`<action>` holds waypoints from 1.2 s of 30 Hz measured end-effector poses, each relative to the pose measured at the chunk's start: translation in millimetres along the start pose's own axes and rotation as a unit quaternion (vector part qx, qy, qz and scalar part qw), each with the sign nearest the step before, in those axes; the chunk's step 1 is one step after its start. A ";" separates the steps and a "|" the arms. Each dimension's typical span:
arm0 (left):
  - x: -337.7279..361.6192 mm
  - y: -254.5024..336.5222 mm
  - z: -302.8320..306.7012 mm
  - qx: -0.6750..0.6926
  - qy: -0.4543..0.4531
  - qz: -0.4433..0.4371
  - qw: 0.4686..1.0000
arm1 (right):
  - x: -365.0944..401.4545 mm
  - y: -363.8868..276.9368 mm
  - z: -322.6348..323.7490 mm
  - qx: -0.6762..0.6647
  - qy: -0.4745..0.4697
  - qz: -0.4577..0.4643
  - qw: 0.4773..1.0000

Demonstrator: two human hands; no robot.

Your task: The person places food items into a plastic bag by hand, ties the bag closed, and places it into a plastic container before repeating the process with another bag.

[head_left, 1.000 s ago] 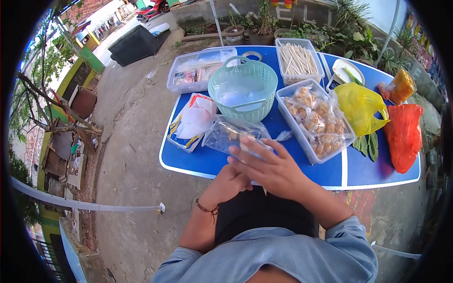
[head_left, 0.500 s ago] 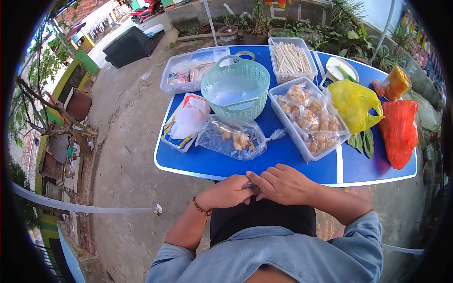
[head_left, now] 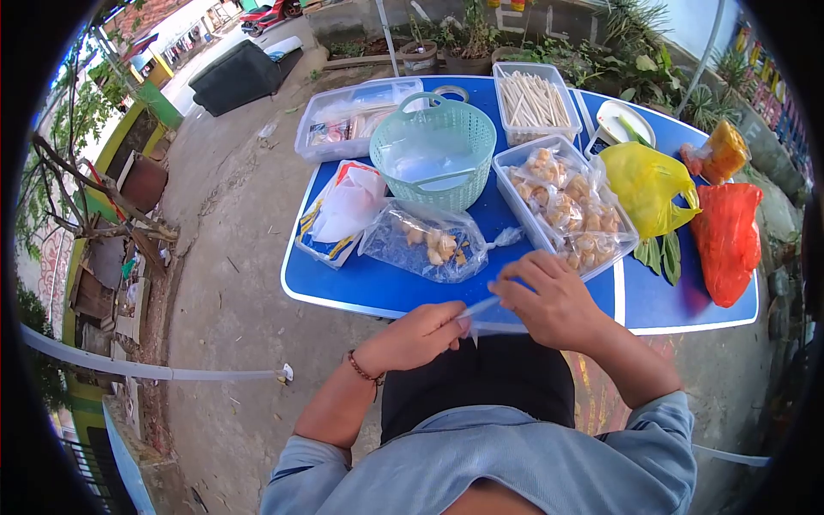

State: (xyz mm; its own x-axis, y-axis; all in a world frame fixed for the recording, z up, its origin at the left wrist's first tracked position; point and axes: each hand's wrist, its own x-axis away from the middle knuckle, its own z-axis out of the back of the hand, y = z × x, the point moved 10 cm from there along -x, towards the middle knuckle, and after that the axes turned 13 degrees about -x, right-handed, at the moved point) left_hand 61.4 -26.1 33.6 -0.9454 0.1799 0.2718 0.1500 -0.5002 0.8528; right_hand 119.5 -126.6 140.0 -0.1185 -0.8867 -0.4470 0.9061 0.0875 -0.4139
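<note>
A thin clear plastic bag (head_left: 481, 307) stretches between my two hands, just off the table's near edge. My left hand (head_left: 421, 336), with a beaded bracelet at the wrist, pinches one end of it. The other end is in the fingers of my right hand (head_left: 548, 300), near the front of a clear plastic box (head_left: 513, 206) of small bagged brown food pieces (head_left: 562, 206). Beyond my hands lies a larger clear bag (head_left: 390, 249) with a few light brown pieces (head_left: 439, 247) inside. Whether the stretched bag holds anything cannot be seen.
On the blue table (head_left: 343, 290) stand a mint basket (head_left: 429, 193) with clear plastic inside, a box of white sticks (head_left: 534, 99) and a box of packets (head_left: 330, 154). Yellow (head_left: 644, 189) and red (head_left: 728, 245) bags sit at the right. A white bag (head_left: 348, 206) lies left.
My right hand has moved up and right, away from my left hand, drawing the clear plastic bag out between them. My left hand has barely shifted.
</note>
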 end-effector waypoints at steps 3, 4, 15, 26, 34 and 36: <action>-0.3 0.9 3.4 0.005 0.059 -0.003 0.998 | -5.2 -28.5 -3.3 0.049 0.013 0.033 0.998; -0.1 1.9 3.8 0.010 0.075 -0.009 0.997 | -4.5 -34.9 -9.6 0.057 -0.006 0.045 0.997; 30.3 50.9 -12.5 -0.381 0.159 -0.121 0.903 | 26.8 -4.4 -48.4 -0.012 -0.105 0.018 0.994; 29.7 47.8 18.9 -0.417 0.375 -0.144 0.815 | 21.0 6.6 -28.9 -0.236 0.024 -0.103 0.966; 61.8 26.8 56.3 -0.100 0.594 -0.143 0.785 | 14.7 -9.0 -58.7 -0.344 0.176 -0.099 0.917; 59.8 -7.1 43.0 0.085 0.584 -0.070 0.804 | 26.5 2.8 -89.4 -0.502 0.159 -0.198 0.827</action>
State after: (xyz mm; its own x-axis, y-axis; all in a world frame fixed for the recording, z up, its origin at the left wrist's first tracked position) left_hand 16.3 24.6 63.0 -0.5682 -0.7439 -0.3518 -0.0387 -0.4029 0.9144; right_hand 82.6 -109.3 56.1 -0.5705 -0.7859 -0.2385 -0.0045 0.2934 -0.9560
